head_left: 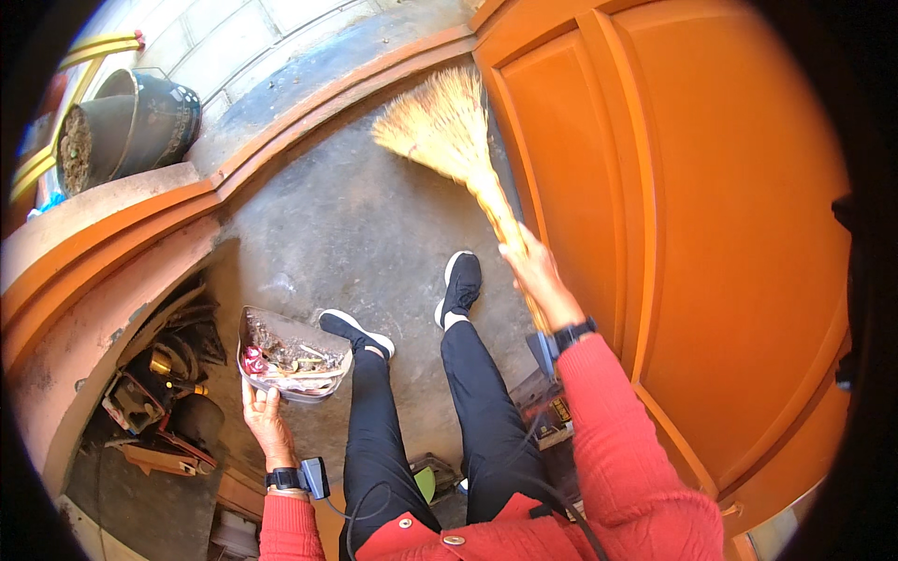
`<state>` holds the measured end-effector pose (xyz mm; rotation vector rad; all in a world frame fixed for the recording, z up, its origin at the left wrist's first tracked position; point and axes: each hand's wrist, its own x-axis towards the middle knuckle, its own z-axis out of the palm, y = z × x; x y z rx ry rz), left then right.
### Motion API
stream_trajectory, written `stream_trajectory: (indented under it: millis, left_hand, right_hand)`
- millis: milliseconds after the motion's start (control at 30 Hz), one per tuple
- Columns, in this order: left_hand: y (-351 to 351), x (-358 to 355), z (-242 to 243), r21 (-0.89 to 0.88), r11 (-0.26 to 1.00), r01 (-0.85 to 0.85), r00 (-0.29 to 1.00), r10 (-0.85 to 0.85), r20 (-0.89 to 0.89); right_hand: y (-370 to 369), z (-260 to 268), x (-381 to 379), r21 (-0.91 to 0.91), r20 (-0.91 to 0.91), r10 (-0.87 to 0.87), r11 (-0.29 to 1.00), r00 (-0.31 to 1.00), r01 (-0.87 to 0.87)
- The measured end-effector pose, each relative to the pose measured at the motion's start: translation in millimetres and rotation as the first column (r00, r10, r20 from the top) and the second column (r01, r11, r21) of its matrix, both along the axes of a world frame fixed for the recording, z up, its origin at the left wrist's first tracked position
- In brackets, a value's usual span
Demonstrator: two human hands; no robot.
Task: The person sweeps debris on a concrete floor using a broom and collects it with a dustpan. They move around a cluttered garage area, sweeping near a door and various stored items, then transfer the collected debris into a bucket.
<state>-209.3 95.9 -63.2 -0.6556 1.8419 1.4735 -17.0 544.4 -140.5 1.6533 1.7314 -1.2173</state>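
Observation:
My right hand is closed around the handle of a straw broom. The broom's fanned bristles point away from me, close to the door frame and the orange door. In my left hand is the rim of a plastic container, tilted so its inside shows. Dirt, wood bits, a red wrapper and other litter lie inside it. The container hangs left of my left shoe, and my left thumb rests on its near rim.
An orange panelled wooden door stands along the right. A raised orange sill crosses ahead on the concrete floor. Beyond it, black buckets lie sideways. Tools and scrap fill a recess at left. A box sits behind my right leg.

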Motion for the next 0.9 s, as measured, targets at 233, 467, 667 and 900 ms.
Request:
stream_trajectory:
  millis: [233, 467, 667, 900]
  left_hand:
    - [6, -4, 3, 0.011, 1.0, 0.008, 1.0, -0.008, -0.003]
    - [-3, -1, 3, -0.033, 0.999, 0.001, 1.0, -0.001, 0.019]
    - [-4, 1, -1, -0.009, 1.0, -0.028, 0.999, 0.028, -0.025]
    - [-11, 2, 2, -0.014, 0.998, -0.059, 0.998, 0.059, 0.009]
  right_hand:
    - [-31, -24, -18, -0.167, -0.024, -0.321, 0.935, 0.947, 0.312]
    - [-37, -38, -28, -0.171, -0.308, -0.375, 0.926, 0.874, 0.337]
    - [-90, -36, 7, -0.297, 0.032, -0.49, 0.828, 0.871, 0.476]
    - [-130, 43, 35, 0.014, 0.043, -0.139, 0.99, 0.989, 0.139]
